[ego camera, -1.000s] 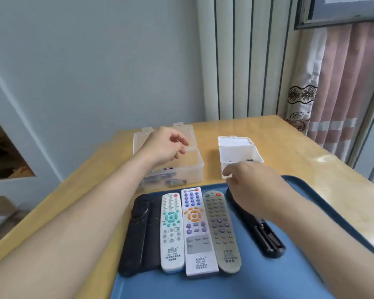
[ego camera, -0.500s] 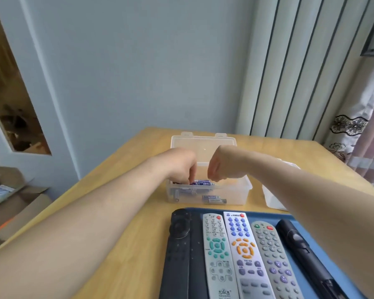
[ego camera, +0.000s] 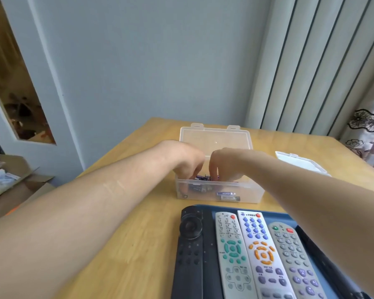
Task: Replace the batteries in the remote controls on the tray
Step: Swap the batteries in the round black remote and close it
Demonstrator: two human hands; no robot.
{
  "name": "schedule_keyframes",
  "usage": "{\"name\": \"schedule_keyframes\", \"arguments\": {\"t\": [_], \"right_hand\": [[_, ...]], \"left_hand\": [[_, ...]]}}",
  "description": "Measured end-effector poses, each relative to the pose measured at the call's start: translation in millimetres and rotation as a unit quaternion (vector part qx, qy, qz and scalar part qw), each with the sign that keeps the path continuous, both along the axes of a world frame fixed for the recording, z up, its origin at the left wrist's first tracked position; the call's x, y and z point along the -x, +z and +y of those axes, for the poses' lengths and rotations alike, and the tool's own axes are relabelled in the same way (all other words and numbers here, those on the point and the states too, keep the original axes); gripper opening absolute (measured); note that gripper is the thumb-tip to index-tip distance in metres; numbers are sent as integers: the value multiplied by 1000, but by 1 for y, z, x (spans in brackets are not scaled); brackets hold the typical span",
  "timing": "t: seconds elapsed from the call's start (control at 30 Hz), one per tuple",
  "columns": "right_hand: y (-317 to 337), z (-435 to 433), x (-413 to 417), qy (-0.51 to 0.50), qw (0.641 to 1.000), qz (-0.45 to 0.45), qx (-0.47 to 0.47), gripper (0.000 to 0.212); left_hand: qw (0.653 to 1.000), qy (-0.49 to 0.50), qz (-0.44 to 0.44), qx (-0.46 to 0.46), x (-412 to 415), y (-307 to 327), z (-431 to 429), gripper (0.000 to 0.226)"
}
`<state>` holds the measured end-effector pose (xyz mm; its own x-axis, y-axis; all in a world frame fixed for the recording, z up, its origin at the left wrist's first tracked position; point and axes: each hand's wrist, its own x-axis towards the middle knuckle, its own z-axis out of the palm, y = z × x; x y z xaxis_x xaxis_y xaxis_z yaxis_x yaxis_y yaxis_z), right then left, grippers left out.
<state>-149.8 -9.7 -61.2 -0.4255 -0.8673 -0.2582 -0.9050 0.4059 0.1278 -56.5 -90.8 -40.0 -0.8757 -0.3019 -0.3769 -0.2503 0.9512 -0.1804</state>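
Note:
A clear plastic box (ego camera: 253,190) stands open on the wooden table, with loose batteries (ego camera: 226,193) on its floor. My left hand (ego camera: 186,160) and my right hand (ego camera: 225,162) both reach into it, fingers curled down. Between them, at rim level, they pinch a small bunch of purple batteries (ego camera: 201,177); the fingertips are partly hidden. Nearer to me lies a blue tray (ego camera: 289,219). It carries a black remote (ego camera: 190,255), a white remote with green keys (ego camera: 232,249), a white one with orange keys (ego camera: 261,253), a grey one (ego camera: 294,251) and a slim black one (ego camera: 333,277).
A small white box (ego camera: 298,162) sits open to the right of the clear box. The clear box's lid (ego camera: 216,139) lies folded back toward the wall. The table's left edge drops off to cardboard boxes (ego camera: 20,180) on the floor. A curtain (ego camera: 367,130) hangs at the right.
My right hand left the small white box and joined my left hand inside the clear box. Both hands now sit deeper among the batteries. My view swung left.

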Motion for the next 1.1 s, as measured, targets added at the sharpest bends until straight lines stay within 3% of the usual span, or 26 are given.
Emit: {"name": "schedule_keyframes", "arguments": {"t": [0.2, 0.3, 0.43, 0.57, 0.7, 0.83, 0.9, 0.97, 1.03, 1.07, 1.1], "right_hand": [[-2, -7, -9, 9, 993, -35, 116, 26], [-4, -9, -10, 26, 992, -52, 115, 25], [-6, -18, -17, 48, 990, -28, 126, 25], [-4, -23, -27, 79, 991, 13, 110, 25], [-3, -25, -30, 90, 992, 67, 51, 24], [3, -25, -27, 54, 996, 34, 63, 25], [11, -15, -20, 3, 989, -48, 137, 18], [24, 4, -16, -62, 943, -207, 251, 15], [32, 24, -18, -110, 809, -454, 356, 12], [36, 34, -21, -115, 731, -546, 393, 11], [38, 41, -24, -118, 669, -604, 417, 10]], "left_hand": [[994, 0, 67, -85, -1, -5, -9, 24], [968, 48, 196, -148, -16, 1, -26, 11], [916, 128, 337, -174, -37, -9, -33, 25], [883, 171, 382, -211, -47, -26, -27, 20], [888, 174, 381, -190, -44, -29, -23, 12], [870, 179, 397, -232, -45, -27, -23, 18], [799, 196, 456, -340, -46, -25, -23, 15], [642, 226, 526, -510, -50, -18, -21, 9], [490, 233, 542, -642, -50, -11, -10, 4], [454, 226, 540, -672, -49, -7, -1, 5], [442, 216, 536, -686, -47, -5, 8, 8]]}}
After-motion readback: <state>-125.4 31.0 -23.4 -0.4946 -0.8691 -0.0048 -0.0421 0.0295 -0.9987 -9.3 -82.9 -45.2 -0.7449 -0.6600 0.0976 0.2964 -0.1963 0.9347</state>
